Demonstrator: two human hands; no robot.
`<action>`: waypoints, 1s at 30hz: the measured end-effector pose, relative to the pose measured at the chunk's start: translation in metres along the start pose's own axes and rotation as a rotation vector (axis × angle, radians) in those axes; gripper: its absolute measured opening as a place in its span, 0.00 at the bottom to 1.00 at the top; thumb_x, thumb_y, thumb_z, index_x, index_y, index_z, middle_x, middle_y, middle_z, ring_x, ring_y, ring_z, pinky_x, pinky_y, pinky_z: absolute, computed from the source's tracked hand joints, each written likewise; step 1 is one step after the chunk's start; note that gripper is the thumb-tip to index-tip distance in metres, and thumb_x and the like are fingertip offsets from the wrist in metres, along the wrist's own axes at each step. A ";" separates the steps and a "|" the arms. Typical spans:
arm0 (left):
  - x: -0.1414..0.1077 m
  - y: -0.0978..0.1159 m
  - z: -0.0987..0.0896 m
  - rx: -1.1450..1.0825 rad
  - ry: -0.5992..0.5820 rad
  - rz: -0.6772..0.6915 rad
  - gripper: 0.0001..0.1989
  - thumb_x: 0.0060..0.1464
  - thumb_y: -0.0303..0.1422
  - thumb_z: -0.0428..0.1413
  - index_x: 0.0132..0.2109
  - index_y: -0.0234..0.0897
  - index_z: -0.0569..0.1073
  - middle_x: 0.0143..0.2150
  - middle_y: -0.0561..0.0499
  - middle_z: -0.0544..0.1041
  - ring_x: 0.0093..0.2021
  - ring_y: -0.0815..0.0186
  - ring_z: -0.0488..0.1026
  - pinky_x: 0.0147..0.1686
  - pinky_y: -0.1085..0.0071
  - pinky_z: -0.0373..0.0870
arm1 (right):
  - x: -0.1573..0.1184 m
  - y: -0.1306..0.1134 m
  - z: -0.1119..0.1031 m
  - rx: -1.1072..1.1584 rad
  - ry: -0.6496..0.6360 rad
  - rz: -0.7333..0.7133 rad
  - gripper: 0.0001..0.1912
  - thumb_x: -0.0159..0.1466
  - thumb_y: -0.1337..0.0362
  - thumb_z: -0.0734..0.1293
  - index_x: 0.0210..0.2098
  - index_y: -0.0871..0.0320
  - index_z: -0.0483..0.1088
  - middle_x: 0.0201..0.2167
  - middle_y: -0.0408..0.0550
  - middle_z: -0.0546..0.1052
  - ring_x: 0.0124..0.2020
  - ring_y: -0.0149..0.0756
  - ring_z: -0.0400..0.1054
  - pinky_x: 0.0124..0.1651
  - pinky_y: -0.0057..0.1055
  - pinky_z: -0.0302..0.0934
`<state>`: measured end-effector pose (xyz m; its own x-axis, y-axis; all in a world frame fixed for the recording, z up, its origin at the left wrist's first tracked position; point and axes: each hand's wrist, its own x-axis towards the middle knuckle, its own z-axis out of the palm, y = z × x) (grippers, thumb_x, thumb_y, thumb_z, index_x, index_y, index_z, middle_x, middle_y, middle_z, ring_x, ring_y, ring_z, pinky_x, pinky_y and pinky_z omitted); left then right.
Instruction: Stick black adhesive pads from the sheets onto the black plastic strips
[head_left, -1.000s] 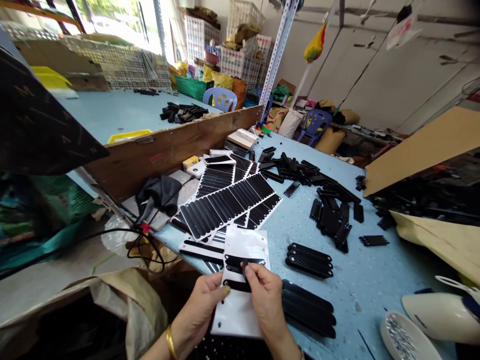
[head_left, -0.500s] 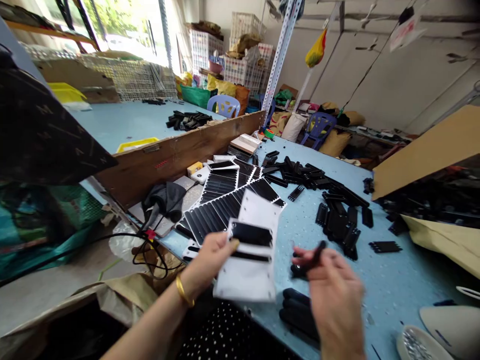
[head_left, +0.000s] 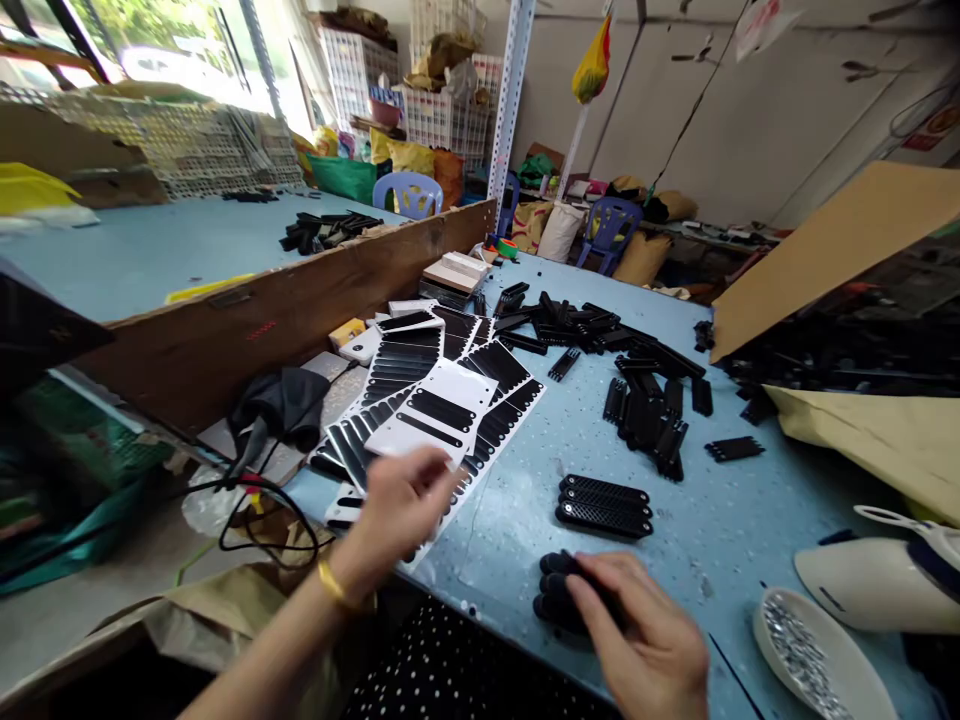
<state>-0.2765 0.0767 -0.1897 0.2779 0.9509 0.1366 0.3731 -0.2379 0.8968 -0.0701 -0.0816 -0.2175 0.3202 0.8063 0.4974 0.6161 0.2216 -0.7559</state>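
Note:
My right hand (head_left: 641, 625) is closed round a small bundle of black round-ended bars (head_left: 556, 590) at the table's near edge; the palm hides most of it. Just beyond lies a black three-bar piece (head_left: 604, 505) with silvery rivets at its ends. My left hand (head_left: 409, 500), slightly blurred, is at the lower edge of a white backing sheet (head_left: 439, 405) that carries a few black strips. Its thumb and forefinger look apart, with nothing visible between them. That sheet lies on several others covered with rows of black strip stickers (head_left: 510, 410).
Heaps of black bar pieces (head_left: 649, 410) spread over the blue table (head_left: 517, 530). A white dish of small metal parts (head_left: 806, 650) stands at lower right, beside a white cap-like object (head_left: 877, 585). A wooden board (head_left: 300, 300) borders the left; a cardboard box (head_left: 832, 260) is at right.
The white sheet has gone from my left hand onto the sticker sheets. The three-bar piece now lies on the table, and my right hand has come down onto the bundle nearer me. The view has shifted.

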 end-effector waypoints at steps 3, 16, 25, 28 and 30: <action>-0.050 0.017 0.048 -0.481 -0.552 -0.307 0.16 0.53 0.44 0.58 0.30 0.34 0.74 0.24 0.48 0.77 0.21 0.66 0.74 0.18 0.75 0.60 | -0.013 -0.002 0.006 -0.058 -0.045 -0.122 0.11 0.63 0.70 0.68 0.44 0.54 0.77 0.31 0.49 0.78 0.30 0.38 0.73 0.31 0.31 0.70; -0.036 0.023 0.099 -0.472 -0.614 -0.425 0.17 0.48 0.44 0.62 0.26 0.33 0.74 0.19 0.51 0.76 0.16 0.71 0.71 0.15 0.80 0.58 | -0.034 0.031 -0.060 -0.193 -0.049 -0.149 0.14 0.62 0.77 0.66 0.46 0.62 0.72 0.32 0.52 0.76 0.32 0.39 0.72 0.34 0.33 0.69; -0.008 -0.003 0.120 0.127 -0.318 0.266 0.13 0.54 0.39 0.55 0.40 0.41 0.81 0.37 0.50 0.85 0.36 0.60 0.82 0.36 0.72 0.78 | 0.000 0.088 -0.090 0.044 0.066 0.393 0.04 0.61 0.66 0.69 0.35 0.58 0.77 0.30 0.48 0.78 0.31 0.37 0.73 0.33 0.30 0.67; -0.011 -0.006 0.130 0.151 -0.487 0.395 0.13 0.57 0.35 0.52 0.41 0.43 0.81 0.37 0.52 0.84 0.36 0.64 0.82 0.37 0.75 0.78 | -0.004 0.092 -0.077 0.082 -0.055 0.445 0.05 0.59 0.68 0.69 0.33 0.58 0.78 0.28 0.47 0.79 0.30 0.38 0.73 0.34 0.30 0.66; -0.010 -0.009 0.132 0.169 -0.529 0.375 0.12 0.57 0.35 0.51 0.39 0.43 0.80 0.35 0.53 0.84 0.35 0.64 0.82 0.35 0.76 0.78 | -0.007 0.089 -0.072 0.056 -0.096 0.439 0.04 0.58 0.69 0.69 0.31 0.58 0.78 0.26 0.46 0.79 0.29 0.37 0.73 0.33 0.30 0.65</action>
<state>-0.1655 0.0430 -0.2547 0.7963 0.5826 0.1628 0.2880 -0.6019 0.7448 0.0346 -0.1074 -0.2579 0.4729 0.8771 0.0844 0.3955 -0.1257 -0.9098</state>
